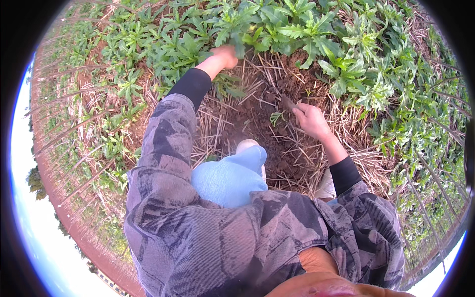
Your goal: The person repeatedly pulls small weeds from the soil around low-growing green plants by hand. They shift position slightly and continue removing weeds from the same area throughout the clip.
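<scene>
My left hand (225,56) reaches in among leafy green plants (189,52) at the top of the head view. Leaves cover part of its fingers, and whether they grip a stem cannot be told. Lower and to the right, my right hand (311,119) is closed around the handle of a hand tool (288,102). The tool slants up and left from my fist, and its far end blends into the soil and straw. Under it lies bare dark soil (259,115) with a small green seedling (276,117) close to the left of my right hand.
Dry straw (219,111) lies over the ground on both sides of the soil. Dense leafy plants (371,74) grow along the right and top. Thin sticks (79,124) lean at the left. My shoe (246,144) and blue-clad knee (230,178) are just below the soil.
</scene>
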Motion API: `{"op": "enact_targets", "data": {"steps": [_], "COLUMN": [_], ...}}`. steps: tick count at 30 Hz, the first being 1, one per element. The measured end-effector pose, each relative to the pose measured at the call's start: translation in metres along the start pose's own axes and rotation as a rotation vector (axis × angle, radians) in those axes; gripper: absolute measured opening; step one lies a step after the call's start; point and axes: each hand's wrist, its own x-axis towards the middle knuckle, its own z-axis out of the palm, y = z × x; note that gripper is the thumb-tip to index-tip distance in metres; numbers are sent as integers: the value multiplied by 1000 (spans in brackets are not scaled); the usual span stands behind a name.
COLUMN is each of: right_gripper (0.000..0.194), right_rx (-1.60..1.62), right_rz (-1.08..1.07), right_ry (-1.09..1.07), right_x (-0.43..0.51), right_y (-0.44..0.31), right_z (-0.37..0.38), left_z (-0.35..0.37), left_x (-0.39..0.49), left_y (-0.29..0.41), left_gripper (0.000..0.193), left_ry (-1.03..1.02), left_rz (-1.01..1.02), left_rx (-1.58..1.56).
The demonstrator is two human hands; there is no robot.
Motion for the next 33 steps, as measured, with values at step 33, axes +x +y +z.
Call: {"op": "enact_targets", "data": {"steps": [33], "right_gripper": [28], "right_rx": [86], "right_rz": [-316], "right_ry": [-155], "right_x": [58], "right_y": [-56], "right_z": [-48], "left_z": [22], "left_x": [-363], "left_y": [-116], "left_gripper": [36], "left_ry": [376], "left_rz": [-527], "left_rx": [230]}}
